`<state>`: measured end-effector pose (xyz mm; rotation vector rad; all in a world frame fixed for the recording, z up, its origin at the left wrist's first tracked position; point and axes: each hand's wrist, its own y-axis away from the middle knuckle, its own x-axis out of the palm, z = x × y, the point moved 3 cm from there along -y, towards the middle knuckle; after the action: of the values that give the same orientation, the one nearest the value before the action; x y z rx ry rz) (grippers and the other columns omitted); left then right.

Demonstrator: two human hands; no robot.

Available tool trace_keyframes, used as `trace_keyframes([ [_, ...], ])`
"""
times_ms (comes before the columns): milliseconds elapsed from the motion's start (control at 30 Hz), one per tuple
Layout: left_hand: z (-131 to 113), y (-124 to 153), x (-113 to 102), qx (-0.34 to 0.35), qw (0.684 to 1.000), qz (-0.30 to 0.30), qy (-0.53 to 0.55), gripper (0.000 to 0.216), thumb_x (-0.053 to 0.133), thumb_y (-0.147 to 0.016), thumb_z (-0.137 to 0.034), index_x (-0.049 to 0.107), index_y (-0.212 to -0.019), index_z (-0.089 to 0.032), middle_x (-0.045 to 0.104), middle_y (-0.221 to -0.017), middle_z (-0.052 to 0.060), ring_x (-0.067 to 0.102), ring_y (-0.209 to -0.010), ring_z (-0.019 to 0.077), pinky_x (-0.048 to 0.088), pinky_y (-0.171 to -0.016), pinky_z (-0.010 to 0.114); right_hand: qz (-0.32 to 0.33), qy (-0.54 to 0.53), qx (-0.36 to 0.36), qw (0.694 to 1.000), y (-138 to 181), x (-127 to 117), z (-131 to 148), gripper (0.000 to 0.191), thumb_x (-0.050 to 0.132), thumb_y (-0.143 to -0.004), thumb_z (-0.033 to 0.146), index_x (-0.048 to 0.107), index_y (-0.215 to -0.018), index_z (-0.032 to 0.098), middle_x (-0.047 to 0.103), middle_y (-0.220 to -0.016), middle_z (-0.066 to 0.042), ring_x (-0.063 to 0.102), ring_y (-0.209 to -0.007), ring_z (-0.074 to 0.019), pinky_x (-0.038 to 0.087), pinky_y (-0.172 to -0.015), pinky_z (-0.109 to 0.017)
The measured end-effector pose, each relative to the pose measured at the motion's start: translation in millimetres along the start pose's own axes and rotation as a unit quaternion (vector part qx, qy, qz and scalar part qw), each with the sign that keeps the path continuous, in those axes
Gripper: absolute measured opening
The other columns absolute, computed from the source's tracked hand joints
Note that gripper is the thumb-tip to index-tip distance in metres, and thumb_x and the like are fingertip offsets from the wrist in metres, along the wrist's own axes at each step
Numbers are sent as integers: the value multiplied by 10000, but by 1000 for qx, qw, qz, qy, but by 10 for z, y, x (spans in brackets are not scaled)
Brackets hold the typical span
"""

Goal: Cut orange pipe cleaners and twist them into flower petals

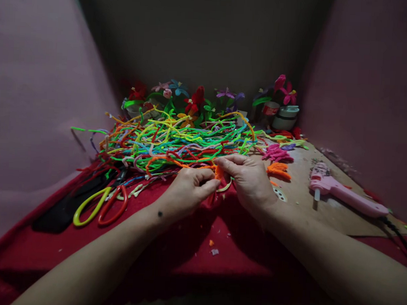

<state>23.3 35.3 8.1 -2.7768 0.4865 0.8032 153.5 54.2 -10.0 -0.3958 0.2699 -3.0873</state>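
My left hand (pixel 188 188) and my right hand (pixel 247 179) meet over the red cloth (pixel 185 255), both pinched on a small orange pipe-cleaner piece (pixel 219 172). An orange pipe cleaner (pixel 162 160) runs from it to the left into the heap. Just behind my hands lies a big tangled heap of pipe cleaners (pixel 177 140) in many colours. A thin pale curved strip (pixel 226 187) shows under my right fingers.
Scissors with yellow and red handles (pixel 100 205) lie at the left. A pink glue gun (pixel 343 190) rests on a brown board (pixel 322 211) at the right, near pink (pixel 276 154) and orange (pixel 277 169) folded pieces. Finished pipe-cleaner flowers (pixel 192 100) and small jars (pixel 285 117) stand at the back.
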Motion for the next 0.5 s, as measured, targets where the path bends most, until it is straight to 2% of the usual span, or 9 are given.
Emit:
trace_keyframes([
  [167,80,10,-38,-99,979,53,171,303,565,-741,-303,425,-519,-153,325,-417,-73,229,-376,31,153,-389,197,116,-69,70,988,20,71,3,175,693,-643,291,645,-638,123,531,-500,26,432,-452,-72,308,-461,-232],
  [267,96,2,-37,-103,973,60,196,314,587,-736,-330,443,-522,-152,333,-402,-73,237,-363,31,151,-380,197,99,-75,85,989,22,67,-3,166,716,-609,264,639,-629,117,541,-515,21,440,-459,-71,316,-460,-226],
  [367,65,-10,-36,-60,988,2,143,293,594,-731,-286,455,-518,-142,344,-441,-69,263,-395,26,169,-389,183,60,-67,81,993,22,58,-10,181,719,-604,269,617,-591,119,537,-497,21,427,-439,-67,311,-443,-222],
  [433,48,-13,-29,-47,991,-29,118,279,590,-730,-251,456,-513,-137,356,-456,-66,273,-405,22,176,-390,173,60,-63,84,993,18,61,-24,184,719,-602,268,612,-585,119,535,-488,20,430,-435,-67,320,-446,-222],
  [500,55,-17,-12,-67,988,-21,140,281,578,-741,-248,449,-515,-140,362,-437,-68,268,-385,20,176,-379,170,82,-70,93,990,9,68,-43,186,715,-609,278,622,-608,118,550,-500,14,453,-443,-75,346,-463,-230],
])
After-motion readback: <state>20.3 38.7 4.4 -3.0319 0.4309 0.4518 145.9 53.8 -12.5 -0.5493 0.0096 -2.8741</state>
